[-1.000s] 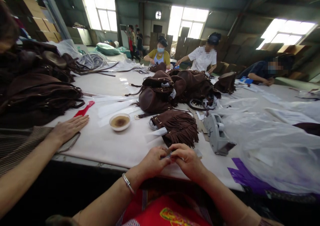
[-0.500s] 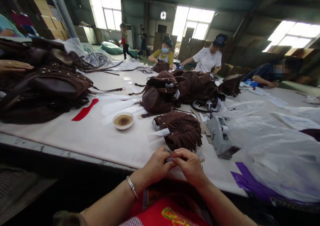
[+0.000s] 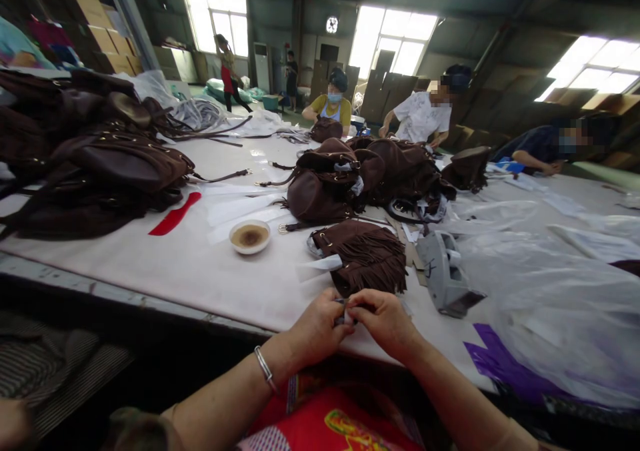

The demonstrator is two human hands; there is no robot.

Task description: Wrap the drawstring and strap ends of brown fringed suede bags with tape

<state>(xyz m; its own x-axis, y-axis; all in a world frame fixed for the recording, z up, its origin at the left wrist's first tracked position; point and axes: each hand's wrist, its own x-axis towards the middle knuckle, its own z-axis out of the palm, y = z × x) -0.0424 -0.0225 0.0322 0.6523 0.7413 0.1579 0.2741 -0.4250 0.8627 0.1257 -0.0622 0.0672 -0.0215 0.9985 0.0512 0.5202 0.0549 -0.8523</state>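
Observation:
My left hand [image 3: 320, 328], with a silver bangle at the wrist, is closed at the table's front edge. My right hand [image 3: 383, 321] meets it, thumb and fingers pinched together. Between the fingertips is something small, greyish and pale, too small to name. Just beyond the hands lies a dark brown fringed bag [image 3: 367, 254] with a white paper slip [image 3: 327, 263] at its left side. A bowl of brownish stuff [image 3: 250, 238] sits to the left of that bag.
Brown bags [image 3: 370, 174] are heaped mid-table, and more [image 3: 115, 164] at the left. A red strip [image 3: 175, 214] lies near the left heap. At the right are a grey tape dispenser [image 3: 447, 274], clear plastic [image 3: 565, 291] and purple plastic [image 3: 505, 364]. Several people work beyond.
My fingers have shifted slightly around the small thing, showing more of its pale part. The other person's hand over the left heap is gone from there. A person in the background has moved left.

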